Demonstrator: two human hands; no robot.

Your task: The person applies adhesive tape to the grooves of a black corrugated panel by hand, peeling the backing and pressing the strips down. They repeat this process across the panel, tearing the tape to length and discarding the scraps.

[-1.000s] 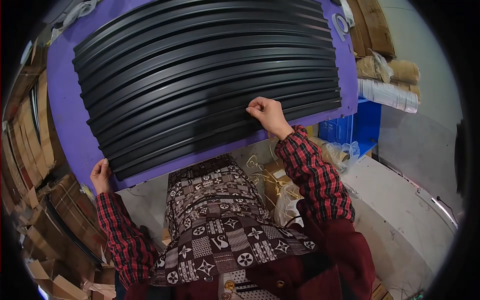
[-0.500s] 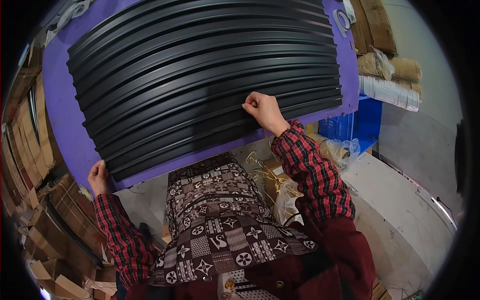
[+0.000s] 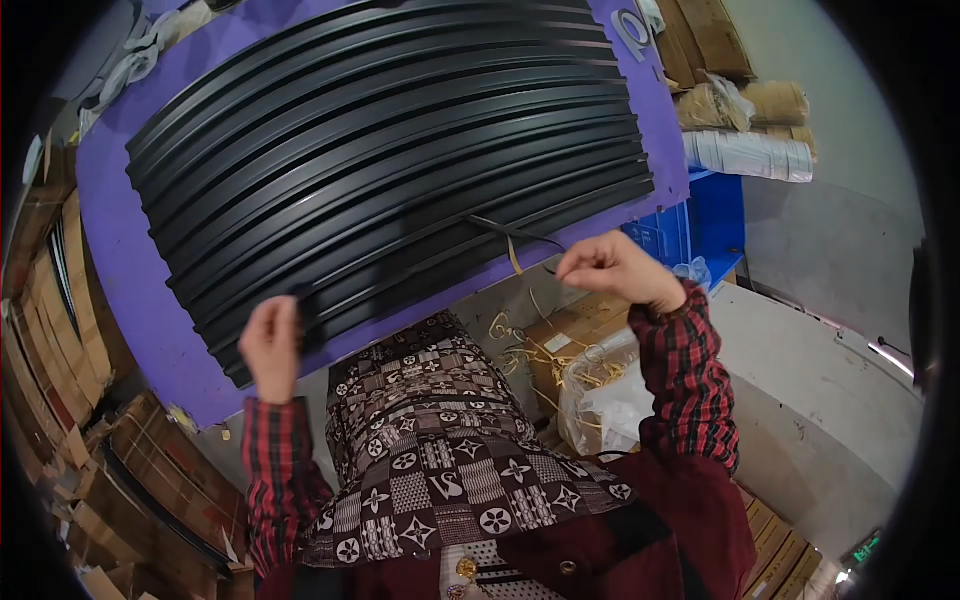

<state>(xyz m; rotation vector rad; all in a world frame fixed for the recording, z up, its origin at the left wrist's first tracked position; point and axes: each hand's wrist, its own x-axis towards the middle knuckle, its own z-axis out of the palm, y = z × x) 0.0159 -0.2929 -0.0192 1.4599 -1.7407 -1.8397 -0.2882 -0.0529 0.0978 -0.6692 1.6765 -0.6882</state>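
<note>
Long black ribbed strips (image 3: 390,150) lie side by side across a purple board (image 3: 110,240). My right hand (image 3: 620,268) is off the board's lower right edge, its thumb and fingers pinched together at the end of a thin dark strip (image 3: 530,235). That strip loops back to the nearest black strips, and a narrow yellowish tape (image 3: 514,256) hangs beside it. My left hand (image 3: 272,340) is over the lower left of the black strips with its fingers curled in. Blur hides whether anything is in them.
A roll of grey tape (image 3: 632,35) lies at the board's upper right corner. Beyond it are wrapped rolls (image 3: 750,155) and a blue crate (image 3: 715,225). Below is an open carton (image 3: 560,345) with yellowish strands and a plastic bag (image 3: 605,400). Cardboard (image 3: 85,290) stands at the left.
My left hand has left the board's lower left corner and moved right. My right hand has moved right and down, off the strips, and the thin dark strip now shows lifted beside it.
</note>
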